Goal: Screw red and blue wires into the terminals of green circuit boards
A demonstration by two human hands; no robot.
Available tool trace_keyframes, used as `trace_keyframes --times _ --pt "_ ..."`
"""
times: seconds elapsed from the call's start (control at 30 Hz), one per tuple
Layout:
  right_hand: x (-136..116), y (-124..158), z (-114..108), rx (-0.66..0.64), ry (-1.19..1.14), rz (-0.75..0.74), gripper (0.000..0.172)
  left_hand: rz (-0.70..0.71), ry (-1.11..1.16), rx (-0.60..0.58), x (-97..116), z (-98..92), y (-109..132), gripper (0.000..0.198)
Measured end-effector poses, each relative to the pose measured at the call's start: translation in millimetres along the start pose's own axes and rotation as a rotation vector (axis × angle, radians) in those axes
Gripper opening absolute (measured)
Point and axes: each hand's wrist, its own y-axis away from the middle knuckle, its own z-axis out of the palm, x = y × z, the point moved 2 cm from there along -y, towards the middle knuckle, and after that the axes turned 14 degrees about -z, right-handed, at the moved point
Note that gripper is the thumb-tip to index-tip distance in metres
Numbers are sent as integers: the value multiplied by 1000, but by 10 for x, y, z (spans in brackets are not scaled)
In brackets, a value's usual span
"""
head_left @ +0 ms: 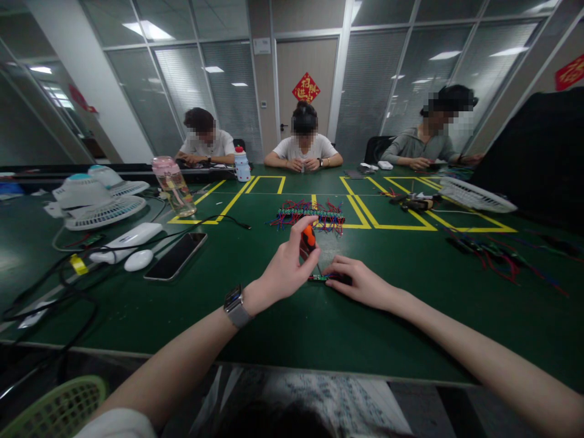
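Green work table (387, 316), middle near the front edge: left hand (287, 267) grips an orange-handled screwdriver (309, 237) upright, tip on a small green circuit board (319, 278) pinned under the right hand (360, 281). It looks like screw-driving, which calls for a steadily seated tip.

The person's left hand (285, 267), wearing a wristwatch (236, 306), is gripping an orange-handled screwdriver (309, 236) and holding it nearly upright, its tip pointing down at a small green board (319, 278). The right hand (360, 281) is lying low on the green table (319, 340) and gripping that board by its right end. Just beyond the hands, a bundle of boards with red and blue wires (308, 214) is lying beside yellow tape lines. To the left, a phone (176, 257), a white mouse (138, 260), a clear bottle (174, 186) and a desk fan (103, 207) are sitting well apart from the hands. Three people are sitting along the far side.
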Motion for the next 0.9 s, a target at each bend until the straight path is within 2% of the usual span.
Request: trace_keyframes --times 0.9 --pt "14 10 0 4 -4 -11 17 16 7 8 0 -1 -1 62"
